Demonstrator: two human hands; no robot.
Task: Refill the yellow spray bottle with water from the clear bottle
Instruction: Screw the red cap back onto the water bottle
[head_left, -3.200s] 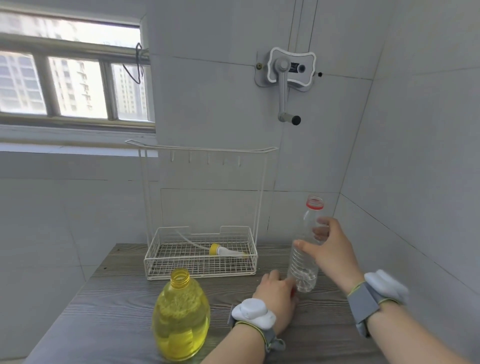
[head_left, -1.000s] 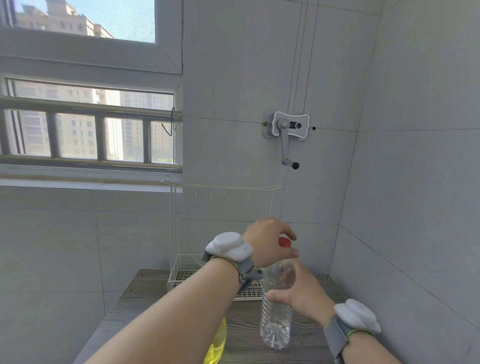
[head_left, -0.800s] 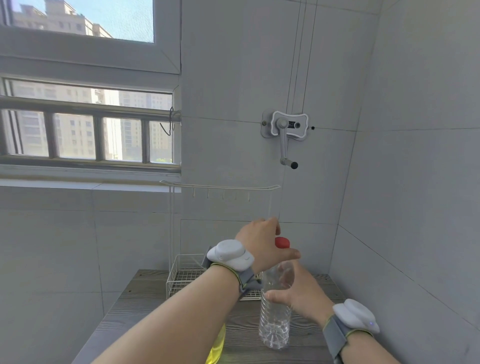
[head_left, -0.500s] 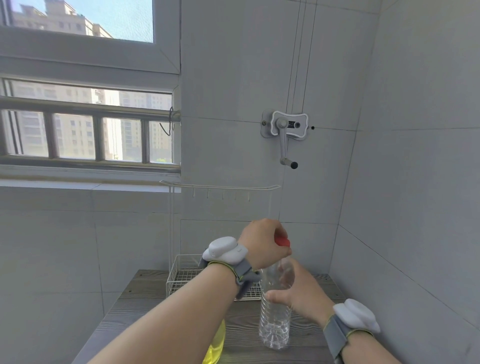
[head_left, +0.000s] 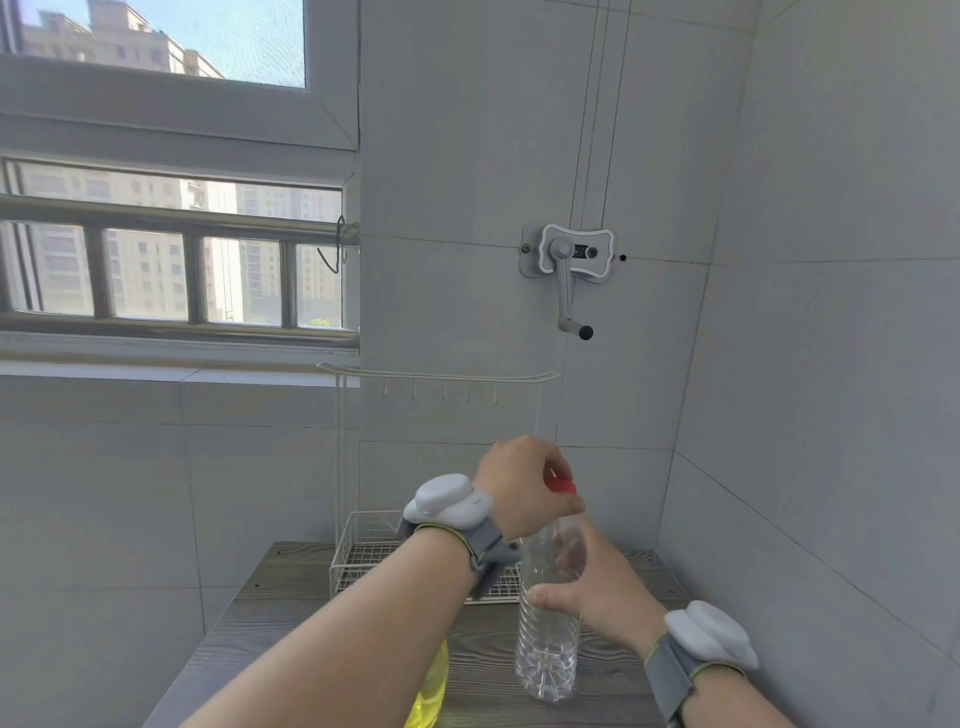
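Grey tiles cover the walls of a corner, with a barred window (head_left: 171, 270) on the left and a crank handle (head_left: 569, 280) fixed to the back wall. Below, a grey wood-grain table (head_left: 291, 623) stands against the tiles, and a white wire rack (head_left: 363, 551) sits at its back edge, its hook rail (head_left: 441, 375) rising above the basket.

On the table, upright, stands the clear bottle (head_left: 548, 654), with a little water in its lower part. Its red cap (head_left: 562, 486) is on the neck. The right hand (head_left: 597, 587) grips the bottle around its middle, thumb in front and fingers seen through the plastic behind. The left hand (head_left: 524, 486) reaches across from the left and closes over the cap from above, fingers curled round it; whether the cap is loose on the thread cannot be made out.

Both wrists wear grey straps with white pods: 1 on the left wrist (head_left: 447, 501), 1 on the right (head_left: 709, 636).

Just left of the clear bottle, the yellow bottle (head_left: 431, 686) stands on the table, mostly hidden beneath the left forearm, so only a strip of its side shows and its neck is out of sight. The 2 bottles stand near each other, apparently not touching.
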